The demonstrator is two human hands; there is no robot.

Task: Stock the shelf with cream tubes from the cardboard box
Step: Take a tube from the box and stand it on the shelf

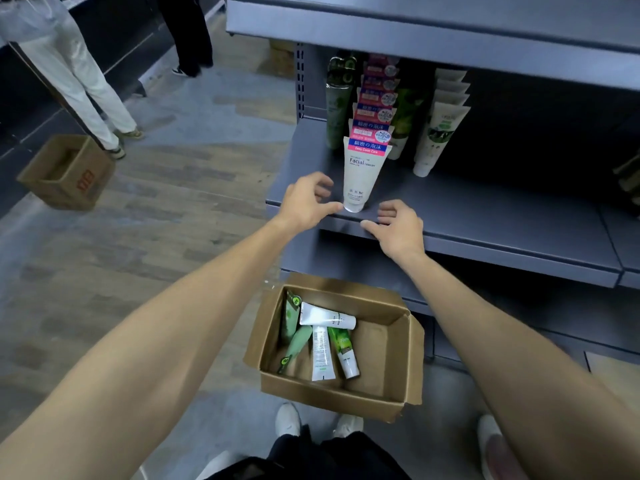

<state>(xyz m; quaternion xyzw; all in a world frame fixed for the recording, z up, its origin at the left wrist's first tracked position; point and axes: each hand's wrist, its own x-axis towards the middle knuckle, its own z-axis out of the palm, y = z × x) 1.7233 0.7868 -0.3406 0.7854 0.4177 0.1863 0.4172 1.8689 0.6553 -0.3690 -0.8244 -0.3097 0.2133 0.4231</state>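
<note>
Facial cleanser tube (363, 174) upright on shelf (485, 216), between both hands' loose fingers (325, 188)

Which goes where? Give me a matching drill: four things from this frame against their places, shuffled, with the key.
Things:
1. Facial cleanser tube
2. cardboard box
3. second cardboard box
4. left hand

Places:
A. on the floor at far left, near a standing person
B. upright at the shelf's front edge
C. just left of the cleanser's cap
D. on the floor below the shelf, tubes inside

Pairs: 1-B, 2-D, 3-A, 4-C
</note>
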